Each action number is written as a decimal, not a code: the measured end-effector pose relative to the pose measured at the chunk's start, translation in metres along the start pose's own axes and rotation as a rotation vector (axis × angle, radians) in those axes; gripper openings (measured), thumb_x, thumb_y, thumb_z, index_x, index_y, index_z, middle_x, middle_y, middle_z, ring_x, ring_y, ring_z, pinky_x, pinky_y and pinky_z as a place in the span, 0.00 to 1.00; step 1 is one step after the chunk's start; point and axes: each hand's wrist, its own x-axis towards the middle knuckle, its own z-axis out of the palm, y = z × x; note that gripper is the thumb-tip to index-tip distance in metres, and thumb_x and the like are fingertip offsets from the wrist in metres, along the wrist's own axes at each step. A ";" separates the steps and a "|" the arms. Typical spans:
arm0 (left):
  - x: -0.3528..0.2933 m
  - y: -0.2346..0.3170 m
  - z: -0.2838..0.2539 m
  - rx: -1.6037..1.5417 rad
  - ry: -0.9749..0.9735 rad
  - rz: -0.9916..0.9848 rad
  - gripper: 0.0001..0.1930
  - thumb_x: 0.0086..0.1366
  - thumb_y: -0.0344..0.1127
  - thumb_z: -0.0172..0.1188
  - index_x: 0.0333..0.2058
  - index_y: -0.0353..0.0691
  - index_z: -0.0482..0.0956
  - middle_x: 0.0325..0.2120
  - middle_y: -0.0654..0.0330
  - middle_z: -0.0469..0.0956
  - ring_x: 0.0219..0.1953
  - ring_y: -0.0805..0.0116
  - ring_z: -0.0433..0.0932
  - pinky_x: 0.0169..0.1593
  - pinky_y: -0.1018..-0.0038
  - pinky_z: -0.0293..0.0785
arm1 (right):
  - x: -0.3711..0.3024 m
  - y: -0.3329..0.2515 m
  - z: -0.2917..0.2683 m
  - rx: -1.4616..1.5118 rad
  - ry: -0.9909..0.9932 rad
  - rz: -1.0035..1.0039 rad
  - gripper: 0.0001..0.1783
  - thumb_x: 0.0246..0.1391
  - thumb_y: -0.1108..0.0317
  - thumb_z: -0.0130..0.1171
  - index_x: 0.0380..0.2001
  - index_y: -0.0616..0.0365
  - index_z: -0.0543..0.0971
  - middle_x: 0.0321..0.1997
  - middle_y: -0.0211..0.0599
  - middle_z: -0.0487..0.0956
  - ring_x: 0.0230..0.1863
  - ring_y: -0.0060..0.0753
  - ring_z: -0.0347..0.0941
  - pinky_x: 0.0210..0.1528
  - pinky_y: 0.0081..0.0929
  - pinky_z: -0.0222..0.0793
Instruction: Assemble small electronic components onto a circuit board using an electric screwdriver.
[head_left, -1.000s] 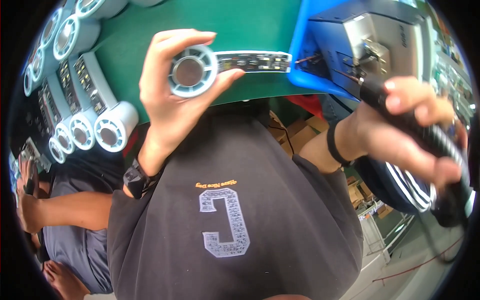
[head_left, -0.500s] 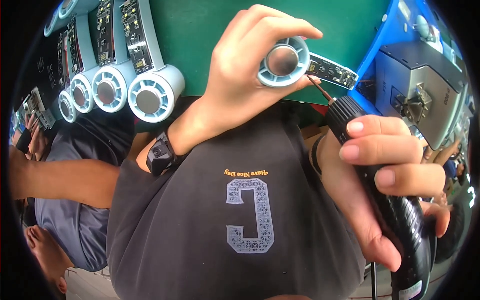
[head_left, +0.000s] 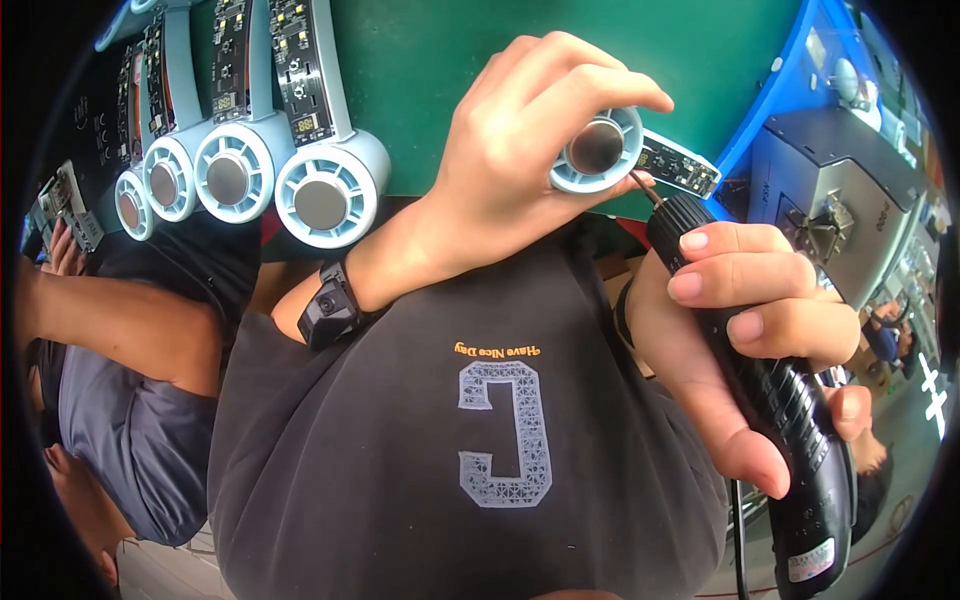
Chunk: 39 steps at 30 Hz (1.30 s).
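My left hand (head_left: pixel 510 150) is wrapped around a light blue plastic housing (head_left: pixel 626 130), whose round spoked end has a dark disc in the middle. From it a strip with a black circuit board (head_left: pixel 672 166) sticks out to the right. My right hand (head_left: pixel 750 300) grips a black electric screwdriver (head_left: pixel 790 400), tilted up and to the left. Its thin bit (head_left: pixel 645 186) reaches the lower right rim of the housing, close to my left thumb tip; whether it touches a screw is hidden.
Several similar light blue housings with circuit boards (head_left: pixel 322 195) stand in a row on the green work surface (head_left: pixel 430 90) at left. A grey metal machine (head_left: pixel 840 190) sits by a blue tray edge (head_left: pixel 765 90) at right. Another person's arm (head_left: pixel 120 320) is at far left.
The view has shifted a little, moving the row of housings rightward in it. My left hand and its housing appear lower and farther right. Less of the screwdriver bit shows beside the rim.
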 end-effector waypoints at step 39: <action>-0.047 0.069 -0.096 1.150 0.036 -0.063 0.11 0.58 0.41 0.79 0.37 0.50 0.87 0.49 0.68 0.86 0.54 0.61 0.82 0.65 0.58 0.67 | -0.045 0.013 -0.027 -0.211 0.294 0.134 0.41 0.74 0.33 0.47 0.67 0.59 0.57 0.26 0.43 0.72 0.16 0.36 0.70 0.19 0.34 0.75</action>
